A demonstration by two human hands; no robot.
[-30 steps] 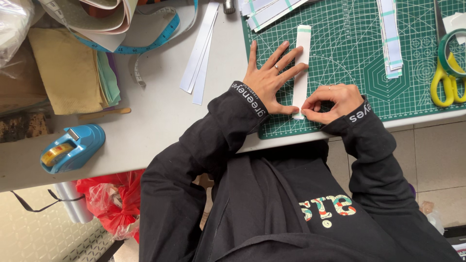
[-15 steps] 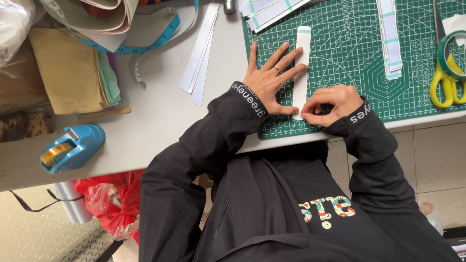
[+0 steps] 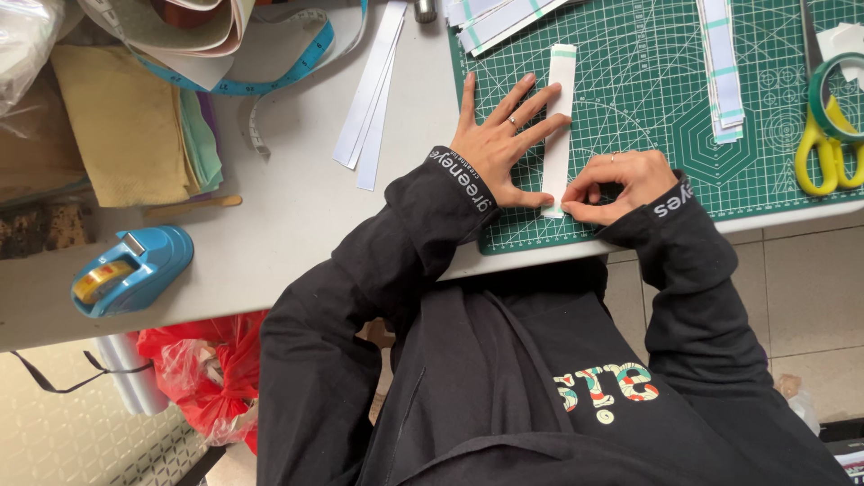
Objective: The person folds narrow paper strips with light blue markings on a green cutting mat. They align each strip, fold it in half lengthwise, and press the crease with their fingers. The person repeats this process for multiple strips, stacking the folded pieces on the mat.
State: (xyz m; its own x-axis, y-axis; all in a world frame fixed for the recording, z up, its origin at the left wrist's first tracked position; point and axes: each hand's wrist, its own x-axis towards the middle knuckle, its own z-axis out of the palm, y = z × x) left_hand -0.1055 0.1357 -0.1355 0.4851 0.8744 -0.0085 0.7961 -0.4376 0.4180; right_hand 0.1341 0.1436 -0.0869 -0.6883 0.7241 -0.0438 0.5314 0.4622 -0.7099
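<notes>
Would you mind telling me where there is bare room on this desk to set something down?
Bare grey table lies between the blue tape dispenser, the white paper strips and the left hand. The green cutting mat is free between the right hand and the yellow scissors. The top-left corner is crowded.

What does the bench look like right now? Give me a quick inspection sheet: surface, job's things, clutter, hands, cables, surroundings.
Surface: grey table with a green cutting mat at its near edge.
Job's things: white paper strip lying flat on the mat.
Clutter: loose white strips, striped strips, yellow scissors, green tape roll, blue tape dispenser, blue measuring tape, folded fabric.
Hands: left hand spread flat, pressing the strip; right hand pinching the strip's near end.
Cables: nothing seen for certain; a thin black cord shows below the table.
Surroundings: red plastic bag and tiled floor under the table.
</notes>
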